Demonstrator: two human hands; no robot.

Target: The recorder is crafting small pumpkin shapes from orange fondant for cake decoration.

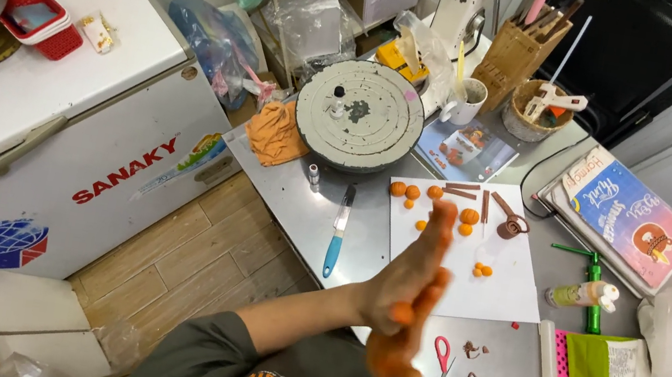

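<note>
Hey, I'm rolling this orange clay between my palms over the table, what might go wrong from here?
1. The left hand and right hand press an orange lump above the white sheet; if it slips, it may land on the small orange balls there.
2. The pink-handled scissors lie close under your right forearm; a lowered arm might hit them.
3. Your orange-stained palms could smear the sheet.

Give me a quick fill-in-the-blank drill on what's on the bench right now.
1. The two hands press together, palms rolling a lump of ____ clay.
2. The knife left of the white sheet has a ____ handle.
3. The scissors by the right wrist have ____ handles.
4. The round grey turntable sits ____ the white sheet.

Missing words: orange; blue; pink; behind
</note>
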